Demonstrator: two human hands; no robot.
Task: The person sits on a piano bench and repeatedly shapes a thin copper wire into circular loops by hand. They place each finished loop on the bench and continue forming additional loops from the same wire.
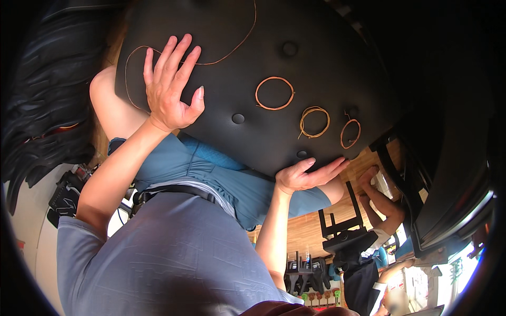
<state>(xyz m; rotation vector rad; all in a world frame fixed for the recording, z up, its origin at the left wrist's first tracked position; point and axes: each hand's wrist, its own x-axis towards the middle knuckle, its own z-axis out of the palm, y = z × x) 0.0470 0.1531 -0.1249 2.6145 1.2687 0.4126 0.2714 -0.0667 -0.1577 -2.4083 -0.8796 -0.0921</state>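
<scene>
My left hand [171,87] lies on the left part of a black padded bench [211,95], fingers stretched and thumb out. A loose, uncoiled copper-coloured string [237,48] runs in a curve beneath or beside its fingers; the hand hides part of it. At the bench's near edge my right hand [308,176] rests with fingers extended and nothing in them. Three coils sit apart on the bench, right of the middle: a copper-coloured ring of string [275,78], a yellower coil [301,126] and a small reddish coil [360,131].
Round buttons [238,118] dimple the bench top. Black draped or folded material [47,95] stands at far left. To the right are a black stool [345,239], another person's bare leg [387,208] and a large glossy black object [453,210]. The floor [305,231] is wooden.
</scene>
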